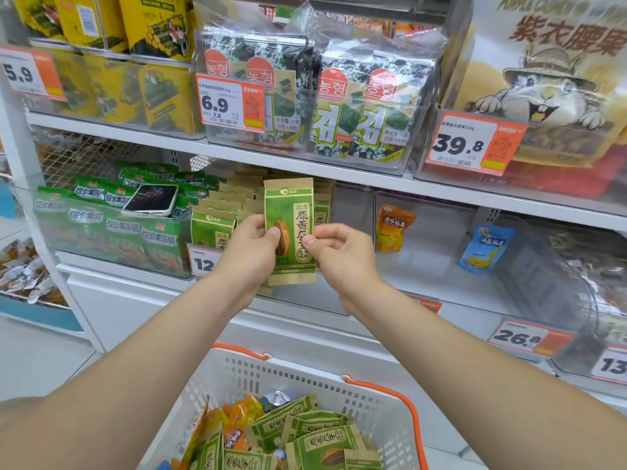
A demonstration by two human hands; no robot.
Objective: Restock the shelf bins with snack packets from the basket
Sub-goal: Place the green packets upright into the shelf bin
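The left hand (pixel 249 247) covers the left edge of the held seed packet (pixel 291 228), and its wrist hides the right part of a price tag (pixel 203 262) reading "12". An orange tag (pixel 431 304) shows only a corner past the right forearm (pixel 441 354). The basket (pixel 339 385) is cut by the near bottom edge, and the far-right tag (pixel 610 366), "13", by the right edge. The tags' fine print is too small to read.

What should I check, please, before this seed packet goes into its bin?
1. Grip: left hand and right hand both pinch the seed packet: ok.
2. Packet upright, front facing me: ok.
3. Matching packets stand in the bin behind it: ok.
4. Free room in that bin: cannot tell, partly hidden.
5. Stray items: a phone lies on the neighbouring green packets: not ok.
6. Basket holds spare packets: ok.
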